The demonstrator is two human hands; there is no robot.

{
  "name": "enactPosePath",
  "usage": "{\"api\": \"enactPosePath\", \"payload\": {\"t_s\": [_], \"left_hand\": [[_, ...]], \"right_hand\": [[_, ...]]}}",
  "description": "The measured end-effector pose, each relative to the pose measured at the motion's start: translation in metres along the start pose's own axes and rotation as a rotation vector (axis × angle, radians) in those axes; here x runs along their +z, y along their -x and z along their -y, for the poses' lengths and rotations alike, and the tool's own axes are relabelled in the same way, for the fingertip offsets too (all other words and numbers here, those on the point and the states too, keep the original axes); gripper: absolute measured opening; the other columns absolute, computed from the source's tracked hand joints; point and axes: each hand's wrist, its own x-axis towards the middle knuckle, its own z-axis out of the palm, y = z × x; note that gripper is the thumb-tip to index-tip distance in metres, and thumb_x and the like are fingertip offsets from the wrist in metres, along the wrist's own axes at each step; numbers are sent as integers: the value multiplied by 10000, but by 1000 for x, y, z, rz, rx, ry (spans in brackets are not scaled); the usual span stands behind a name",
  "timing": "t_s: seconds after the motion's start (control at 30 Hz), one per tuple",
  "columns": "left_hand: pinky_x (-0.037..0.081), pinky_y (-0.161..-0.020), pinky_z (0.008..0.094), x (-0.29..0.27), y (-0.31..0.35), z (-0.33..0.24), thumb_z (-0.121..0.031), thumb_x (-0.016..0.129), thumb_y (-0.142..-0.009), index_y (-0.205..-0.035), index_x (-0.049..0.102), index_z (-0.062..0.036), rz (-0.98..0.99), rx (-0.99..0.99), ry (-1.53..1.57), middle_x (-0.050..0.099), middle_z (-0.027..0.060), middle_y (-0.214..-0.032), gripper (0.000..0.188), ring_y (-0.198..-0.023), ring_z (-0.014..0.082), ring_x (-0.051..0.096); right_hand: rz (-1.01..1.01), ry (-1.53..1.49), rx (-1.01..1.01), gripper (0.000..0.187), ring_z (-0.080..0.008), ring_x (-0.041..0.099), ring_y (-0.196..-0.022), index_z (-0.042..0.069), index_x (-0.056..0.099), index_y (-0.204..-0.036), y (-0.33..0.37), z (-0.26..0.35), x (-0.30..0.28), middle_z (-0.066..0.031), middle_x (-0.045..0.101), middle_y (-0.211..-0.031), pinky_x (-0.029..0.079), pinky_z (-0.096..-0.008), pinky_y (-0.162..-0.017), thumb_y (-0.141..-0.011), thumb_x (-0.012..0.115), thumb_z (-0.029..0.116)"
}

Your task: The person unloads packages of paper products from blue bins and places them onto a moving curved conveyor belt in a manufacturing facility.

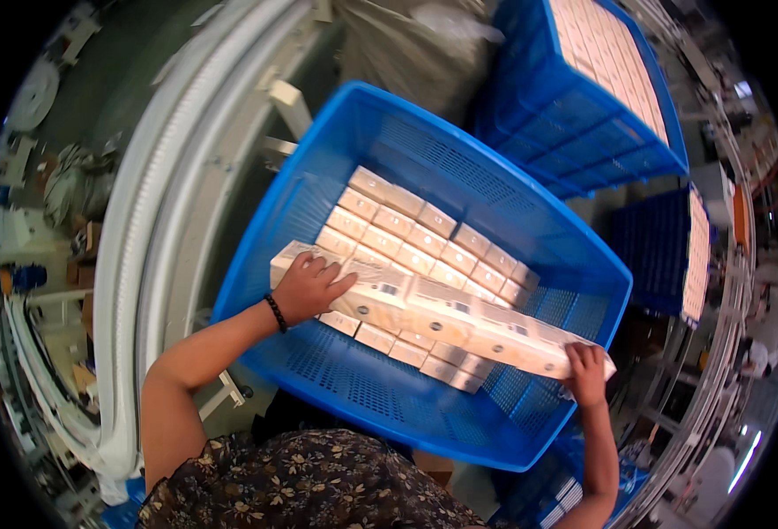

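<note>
A row of several small white boxes (442,322), pressed end to end, spans the blue plastic crate (389,421) in front of me. My left hand (308,286) grips the row's left end, with fingers over the top edge and a dark bead bracelet at the wrist. At the other end my right hand (585,370) is closed round the last box. Beneath the held row, more of the same boxes (406,234) lie in tidy rows on the crate's floor. The held row hides part of them.
A curved white conveyor (164,194) runs along the left side. Behind the crate, at the upper right, stands another blue crate (574,123) filled with similar boxes. Further right is a dark blue crate stack (658,251). Grey sheeting (406,62) lies at the top.
</note>
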Motion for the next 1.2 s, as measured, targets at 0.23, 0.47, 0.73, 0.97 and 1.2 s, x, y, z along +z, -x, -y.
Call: {"api": "enactPosePath", "payload": {"t_s": [0.23,0.47,0.73,0.97,1.2], "left_hand": [[416,-952,500,-220,83,-6,-286,784,-679,-1302,603,-140,-322,-232,-220,611,122,-1211,664,-1032,295,572],[408,-931,514,-296,304,-47,-169,831,-505,-1329,571,-92,-266,-770,-233,588,136,-1208,868,-1062,343,543],[395,-934,465,-275,483,-120,-139,875,-490,-1311,539,-53,-64,-1297,-136,566,145,-1146,891,-1058,349,520],[421,-969,433,-267,536,-87,-207,899,-580,-1334,511,-41,211,-1302,153,582,158,-1186,864,-1103,352,539],[410,-1091,443,-326,466,-40,-358,909,-664,-1451,405,5,834,-1361,224,548,232,-1381,1003,-1266,416,522]], "right_hand": [[-308,354,-281,773,-408,552,-1080,79,535,-1333,-66,40,-247,-166,591,-1249,442,-548,-945,-635,818,252],[-381,283,-805,653,-349,577,-1028,119,580,-1275,-280,228,-312,-113,607,-1181,458,-478,-894,-649,745,204],[-73,217,-1375,751,-254,524,-1145,171,544,-1329,-480,510,-258,-44,582,-1174,410,-405,-1020,-644,850,206],[151,262,-1440,764,-291,528,-1189,158,509,-1356,-535,587,-202,-62,588,-1224,454,-419,-1014,-675,852,210],[65,-114,-1233,941,-351,513,-1271,171,391,-1524,-526,544,-185,-143,550,-1379,427,-446,-1096,-712,862,241]]}}
